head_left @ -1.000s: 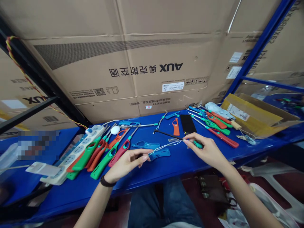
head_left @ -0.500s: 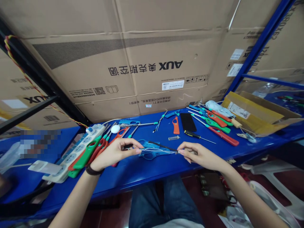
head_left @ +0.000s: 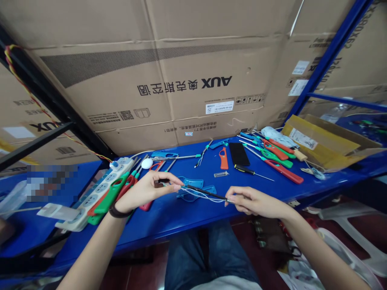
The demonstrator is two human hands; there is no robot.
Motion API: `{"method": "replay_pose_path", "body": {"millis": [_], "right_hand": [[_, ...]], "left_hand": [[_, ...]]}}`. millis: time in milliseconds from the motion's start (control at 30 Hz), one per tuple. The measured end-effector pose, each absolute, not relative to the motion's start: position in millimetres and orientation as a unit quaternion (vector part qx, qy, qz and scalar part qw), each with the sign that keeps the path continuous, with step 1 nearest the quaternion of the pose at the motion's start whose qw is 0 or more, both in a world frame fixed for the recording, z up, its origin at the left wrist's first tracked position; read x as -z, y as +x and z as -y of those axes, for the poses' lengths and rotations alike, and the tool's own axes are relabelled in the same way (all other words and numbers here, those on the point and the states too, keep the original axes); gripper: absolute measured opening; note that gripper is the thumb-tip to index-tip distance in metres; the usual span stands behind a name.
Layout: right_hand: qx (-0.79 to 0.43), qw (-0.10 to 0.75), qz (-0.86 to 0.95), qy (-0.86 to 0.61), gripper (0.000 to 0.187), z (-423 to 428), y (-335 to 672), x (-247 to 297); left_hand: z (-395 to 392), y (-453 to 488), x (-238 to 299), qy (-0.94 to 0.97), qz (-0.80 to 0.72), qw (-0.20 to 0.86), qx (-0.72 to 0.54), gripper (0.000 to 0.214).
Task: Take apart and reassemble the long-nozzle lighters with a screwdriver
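Note:
My left hand (head_left: 154,190) pinches the left end of a thin black rod (head_left: 205,192) between thumb and fingertips. Thin white wires (head_left: 208,197) run beside the rod. At its other end, my right hand (head_left: 252,200) is closed on it, hiding the tip. The rod slants down to the right above the blue table. Below and behind it lie blue plastic lighter casing pieces (head_left: 190,183), partly covered by the rod and wires. A small clear part (head_left: 221,174) and a yellow-black screwdriver (head_left: 244,169) lie beyond my right hand.
A white power strip (head_left: 99,189) and several long-necked lighters (head_left: 111,193) are at the left. More lighters (head_left: 282,170) lie at the right beside an open cardboard box (head_left: 326,141). A black phone (head_left: 239,154) and an orange casing (head_left: 223,159) lie towards the back.
My right hand has moved slightly down, tilting the rod more. My left fingertips now meet the rod's left end, which stood free of them before.

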State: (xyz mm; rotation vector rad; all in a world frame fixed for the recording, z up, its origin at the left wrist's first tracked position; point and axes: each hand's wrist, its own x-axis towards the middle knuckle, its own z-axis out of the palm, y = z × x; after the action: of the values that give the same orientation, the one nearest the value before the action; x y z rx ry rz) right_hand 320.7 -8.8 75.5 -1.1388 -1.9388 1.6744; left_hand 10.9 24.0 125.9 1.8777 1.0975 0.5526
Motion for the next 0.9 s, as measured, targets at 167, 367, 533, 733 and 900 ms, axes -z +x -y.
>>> {"method": "replay_pose_path", "body": {"millis": [167,367,533,733,900], "right_hand": [[-0.606,0.127,0.681,-0.391,0.041,10,319,-73],[-0.599,0.117,0.700,-0.371,0.040,12,318,-69],[-0.598,0.098,0.705,-0.369,0.041,13,319,-69],[-0.585,0.090,0.719,-0.365,0.044,15,320,-72],[-0.585,0.098,0.721,-0.359,0.043,18,320,-72]], "left_hand": [[-25,11,-122,0.750,-0.439,0.449,-0.206,0.026],[-26,10,-113,0.775,-0.441,0.400,-0.213,0.021],[-24,14,-113,0.795,-0.432,0.376,-0.199,0.025],[-21,15,-108,0.805,-0.387,0.413,-0.178,0.023],[-16,18,-102,0.792,-0.400,0.423,-0.183,0.021]]}}
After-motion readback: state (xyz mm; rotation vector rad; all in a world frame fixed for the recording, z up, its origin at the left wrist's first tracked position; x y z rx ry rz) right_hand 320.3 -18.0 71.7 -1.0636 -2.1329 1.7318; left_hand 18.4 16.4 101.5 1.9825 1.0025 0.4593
